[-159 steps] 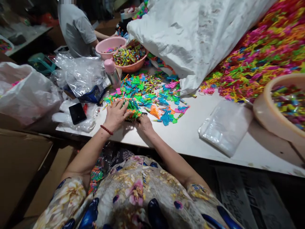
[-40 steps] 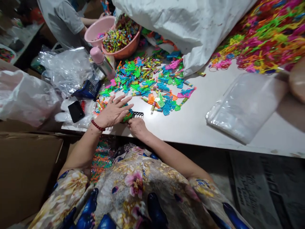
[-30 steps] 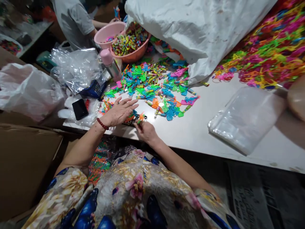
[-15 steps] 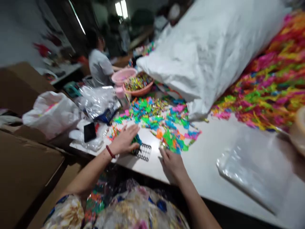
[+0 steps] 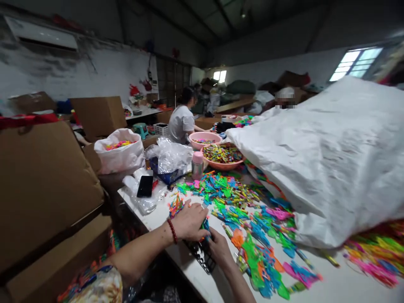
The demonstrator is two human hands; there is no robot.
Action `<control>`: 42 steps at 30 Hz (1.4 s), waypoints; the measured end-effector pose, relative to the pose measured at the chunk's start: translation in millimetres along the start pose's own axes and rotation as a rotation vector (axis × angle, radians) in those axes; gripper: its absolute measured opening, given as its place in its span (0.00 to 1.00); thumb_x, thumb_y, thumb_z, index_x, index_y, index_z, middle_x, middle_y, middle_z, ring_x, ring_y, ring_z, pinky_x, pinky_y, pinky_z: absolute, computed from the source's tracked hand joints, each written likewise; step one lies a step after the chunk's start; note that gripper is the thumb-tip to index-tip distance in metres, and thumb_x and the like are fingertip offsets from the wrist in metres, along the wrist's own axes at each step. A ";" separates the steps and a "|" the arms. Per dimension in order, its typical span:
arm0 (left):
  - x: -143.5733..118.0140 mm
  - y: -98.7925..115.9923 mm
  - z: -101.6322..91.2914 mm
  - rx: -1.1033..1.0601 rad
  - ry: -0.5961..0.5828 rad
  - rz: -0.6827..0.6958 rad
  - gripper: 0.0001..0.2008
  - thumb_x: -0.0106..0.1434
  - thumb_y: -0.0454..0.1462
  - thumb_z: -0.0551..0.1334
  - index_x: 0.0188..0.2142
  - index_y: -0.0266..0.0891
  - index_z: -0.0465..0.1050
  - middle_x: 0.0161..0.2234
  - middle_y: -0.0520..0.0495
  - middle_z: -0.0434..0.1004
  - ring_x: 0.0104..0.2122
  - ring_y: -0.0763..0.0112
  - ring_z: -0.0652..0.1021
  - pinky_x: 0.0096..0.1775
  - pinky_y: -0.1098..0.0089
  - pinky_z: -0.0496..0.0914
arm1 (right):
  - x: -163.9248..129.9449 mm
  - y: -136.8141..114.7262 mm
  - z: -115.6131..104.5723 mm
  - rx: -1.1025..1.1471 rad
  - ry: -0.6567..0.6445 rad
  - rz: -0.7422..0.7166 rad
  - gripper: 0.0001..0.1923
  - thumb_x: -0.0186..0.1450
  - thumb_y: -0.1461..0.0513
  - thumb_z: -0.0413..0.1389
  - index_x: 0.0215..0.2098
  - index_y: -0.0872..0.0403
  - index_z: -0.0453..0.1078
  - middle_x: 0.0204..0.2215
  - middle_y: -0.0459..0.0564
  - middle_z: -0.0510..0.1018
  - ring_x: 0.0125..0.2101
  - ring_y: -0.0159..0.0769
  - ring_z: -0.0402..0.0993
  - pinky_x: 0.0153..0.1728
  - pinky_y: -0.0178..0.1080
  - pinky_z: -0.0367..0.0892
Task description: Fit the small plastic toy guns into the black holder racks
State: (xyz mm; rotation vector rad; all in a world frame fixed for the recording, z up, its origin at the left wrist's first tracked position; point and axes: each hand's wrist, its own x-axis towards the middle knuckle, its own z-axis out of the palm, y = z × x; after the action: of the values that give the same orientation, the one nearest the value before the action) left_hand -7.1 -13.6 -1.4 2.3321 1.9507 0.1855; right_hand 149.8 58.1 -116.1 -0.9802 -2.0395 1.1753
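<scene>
A black plastic rack with rows of round openings point(image 5: 202, 257) lies near the table's front edge, its far part covered by my hands. Across it rests my left hand point(image 5: 191, 219), palm down with fingers stretched out, a beaded bracelet on the wrist. Blue plastic pieces point(image 5: 205, 226) show beside its fingertips. My right hand point(image 5: 222, 250) is at the rack's right side, fingers bent in by the blue pieces; what they pinch is hidden. Beyond my left hand sits a small heap of orange and multicoloured pieces point(image 5: 176, 205). Green, blue and orange plastic toys point(image 5: 255, 252) spread to the right.
A large white sack point(image 5: 315, 168) covers the right side. Behind the toys stand a pink-lidded bottle point(image 5: 197, 166) and an orange basin point(image 5: 222, 165) of small shiny pieces. A phone point(image 5: 145, 186) lies on plastic bags at left. A co-worker point(image 5: 182, 122) sits beyond.
My view has swung up and to the right. My right hand has left the toy pile and come in against the rack, close to my left hand.
</scene>
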 end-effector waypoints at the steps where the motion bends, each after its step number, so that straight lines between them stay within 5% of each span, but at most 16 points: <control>1: -1.4 -2.9 -0.4 -0.005 -0.003 0.021 0.35 0.67 0.54 0.65 0.65 0.35 0.64 0.60 0.31 0.74 0.65 0.44 0.69 0.69 0.38 0.56 | 1.4 1.0 1.6 0.013 -0.050 -0.005 0.11 0.53 0.53 0.54 0.28 0.37 0.80 0.33 0.54 0.85 0.42 0.59 0.84 0.45 0.56 0.77; 5: -11.4 -16.6 -0.4 -0.057 -0.014 0.132 0.38 0.66 0.53 0.66 0.67 0.37 0.61 0.63 0.31 0.72 0.67 0.46 0.68 0.70 0.40 0.54 | 1.0 -4.3 10.1 0.038 -0.160 -0.014 0.08 0.53 0.53 0.54 0.26 0.40 0.75 0.32 0.53 0.85 0.41 0.61 0.82 0.44 0.56 0.74; 10: -22.4 -31.3 -1.3 -0.086 -0.093 0.186 0.45 0.65 0.51 0.66 0.73 0.36 0.50 0.74 0.27 0.50 0.73 0.45 0.59 0.71 0.40 0.50 | -1.3 -16.2 22.8 -0.111 -0.176 -0.061 0.04 0.58 0.57 0.55 0.28 0.48 0.69 0.33 0.55 0.83 0.38 0.52 0.79 0.41 0.47 0.72; 17: -19.9 -43.0 1.7 -0.027 -0.104 0.241 0.48 0.67 0.54 0.63 0.75 0.34 0.43 0.74 0.26 0.49 0.74 0.47 0.56 0.72 0.42 0.47 | -3.2 -2.9 36.7 -0.318 -0.125 -0.091 0.03 0.64 0.65 0.55 0.35 0.52 0.70 0.35 0.50 0.79 0.36 0.38 0.73 0.39 0.35 0.65; 28: -24.1 -43.4 4.7 0.023 -0.044 0.283 0.48 0.69 0.51 0.63 0.76 0.35 0.39 0.76 0.26 0.39 0.76 0.44 0.49 0.71 0.37 0.45 | -3.7 -9.5 38.4 -0.337 -0.153 -0.100 0.05 0.68 0.64 0.56 0.42 0.54 0.72 0.40 0.52 0.80 0.40 0.39 0.74 0.40 0.35 0.62; 32: -23.3 -41.6 -4.6 -0.065 0.015 0.313 0.41 0.72 0.54 0.58 0.76 0.41 0.43 0.76 0.30 0.43 0.76 0.48 0.50 0.72 0.40 0.50 | -5.7 -14.3 39.2 -0.334 -0.142 -0.075 0.05 0.68 0.63 0.57 0.43 0.54 0.71 0.40 0.51 0.79 0.38 0.39 0.74 0.38 0.35 0.61; 36: -24.1 -45.2 -9.2 -0.077 0.219 0.174 0.31 0.74 0.49 0.56 0.71 0.43 0.56 0.70 0.35 0.62 0.73 0.51 0.59 0.71 0.43 0.55 | -7.2 -11.4 41.0 -0.297 -0.126 -0.086 0.06 0.67 0.66 0.56 0.43 0.53 0.72 0.41 0.51 0.78 0.39 0.38 0.73 0.40 0.35 0.62; 42: -24.3 -51.7 -2.5 -0.052 0.093 0.152 0.23 0.76 0.44 0.52 0.65 0.38 0.66 0.62 0.37 0.74 0.65 0.55 0.71 0.71 0.42 0.54 | -5.8 -2.6 42.9 -0.158 -0.137 -0.161 0.11 0.67 0.67 0.55 0.46 0.52 0.72 0.41 0.49 0.78 0.40 0.37 0.73 0.42 0.34 0.64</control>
State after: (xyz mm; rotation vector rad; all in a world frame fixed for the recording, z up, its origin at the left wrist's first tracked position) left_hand -62.0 -28.3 -7.6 2.4804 1.7835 0.3580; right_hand 119.2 32.8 -133.4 -0.8091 -2.3028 1.0341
